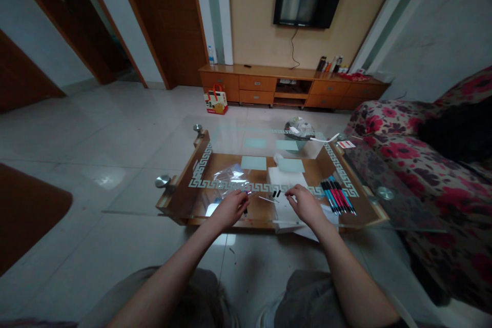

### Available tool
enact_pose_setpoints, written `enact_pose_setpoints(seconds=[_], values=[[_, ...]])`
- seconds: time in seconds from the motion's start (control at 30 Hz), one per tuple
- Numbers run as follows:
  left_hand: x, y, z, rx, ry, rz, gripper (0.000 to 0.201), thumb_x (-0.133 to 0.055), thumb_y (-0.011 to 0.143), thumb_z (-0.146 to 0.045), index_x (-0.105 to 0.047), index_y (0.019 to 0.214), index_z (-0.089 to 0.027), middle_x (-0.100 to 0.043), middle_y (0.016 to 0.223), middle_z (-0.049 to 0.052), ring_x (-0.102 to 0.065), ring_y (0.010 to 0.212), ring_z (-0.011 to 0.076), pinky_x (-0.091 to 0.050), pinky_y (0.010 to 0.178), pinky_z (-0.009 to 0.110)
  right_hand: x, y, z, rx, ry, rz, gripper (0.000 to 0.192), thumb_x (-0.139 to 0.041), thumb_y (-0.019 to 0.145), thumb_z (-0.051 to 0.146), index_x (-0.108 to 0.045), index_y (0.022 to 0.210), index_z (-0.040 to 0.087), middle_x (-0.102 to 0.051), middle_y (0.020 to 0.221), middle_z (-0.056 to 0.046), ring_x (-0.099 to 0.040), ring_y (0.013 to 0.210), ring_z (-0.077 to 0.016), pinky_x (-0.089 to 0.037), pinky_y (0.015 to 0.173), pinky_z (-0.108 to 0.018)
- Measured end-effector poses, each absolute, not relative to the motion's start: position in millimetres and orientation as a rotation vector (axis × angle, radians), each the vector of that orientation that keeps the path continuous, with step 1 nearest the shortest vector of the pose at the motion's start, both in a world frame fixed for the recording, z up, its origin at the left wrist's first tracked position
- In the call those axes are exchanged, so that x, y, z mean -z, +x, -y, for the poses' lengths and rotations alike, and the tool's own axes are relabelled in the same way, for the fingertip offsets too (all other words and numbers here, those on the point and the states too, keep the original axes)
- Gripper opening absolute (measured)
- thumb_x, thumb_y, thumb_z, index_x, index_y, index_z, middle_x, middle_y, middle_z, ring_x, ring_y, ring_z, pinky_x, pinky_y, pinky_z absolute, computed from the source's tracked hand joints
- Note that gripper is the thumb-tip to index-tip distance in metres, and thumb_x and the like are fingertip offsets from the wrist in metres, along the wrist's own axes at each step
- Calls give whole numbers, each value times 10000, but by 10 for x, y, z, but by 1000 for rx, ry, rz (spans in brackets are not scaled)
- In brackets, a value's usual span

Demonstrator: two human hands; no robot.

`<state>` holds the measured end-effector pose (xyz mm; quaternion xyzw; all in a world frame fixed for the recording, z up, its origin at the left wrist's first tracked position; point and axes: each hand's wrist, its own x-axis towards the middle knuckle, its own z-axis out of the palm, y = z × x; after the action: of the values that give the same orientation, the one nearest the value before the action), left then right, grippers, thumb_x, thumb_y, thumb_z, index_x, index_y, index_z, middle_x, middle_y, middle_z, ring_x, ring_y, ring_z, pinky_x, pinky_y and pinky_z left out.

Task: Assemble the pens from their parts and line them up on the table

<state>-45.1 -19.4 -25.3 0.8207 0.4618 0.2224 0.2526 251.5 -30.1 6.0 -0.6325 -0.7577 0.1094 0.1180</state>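
Note:
Over the near edge of the glass table (130, 205), my left hand (230, 207) is closed on a small dark pen part (246, 211) that pokes out below the fingertips. My right hand (305, 205) has its fingertips pinched together; whatever they hold is too small to make out. Between the hands lie two short black pieces (276, 193) and a thin pale rod (269, 199). To the right of my right hand, several pens (338, 196) in blue, pink and black lie side by side. Beyond my left hand is a crumpled clear plastic bag (231, 176).
Under the glass, a white box or sheet (286, 215) shows on the wooden shelf. A bowl-like container with plastic (300, 128) stands at the far right, near a card (346, 144). A flowered sofa (415, 164) borders the right side; a TV cabinet (257, 83) stands ahead.

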Motion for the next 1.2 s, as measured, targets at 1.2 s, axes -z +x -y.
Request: enact_pose_setpoints(seconds=[1.2], values=[[112, -250, 455, -967, 1742, -1219, 360, -546, 880, -258, -467, 1227, -205, -582, 754, -29, -559, 639, 119, -417, 605, 222, -209, 2297, 379, -809, -1398, 1378, 256, -674, 765, 403, -689, 828, 155, -715, 807, -72, -642, 716, -185, -520, 691, -301]])
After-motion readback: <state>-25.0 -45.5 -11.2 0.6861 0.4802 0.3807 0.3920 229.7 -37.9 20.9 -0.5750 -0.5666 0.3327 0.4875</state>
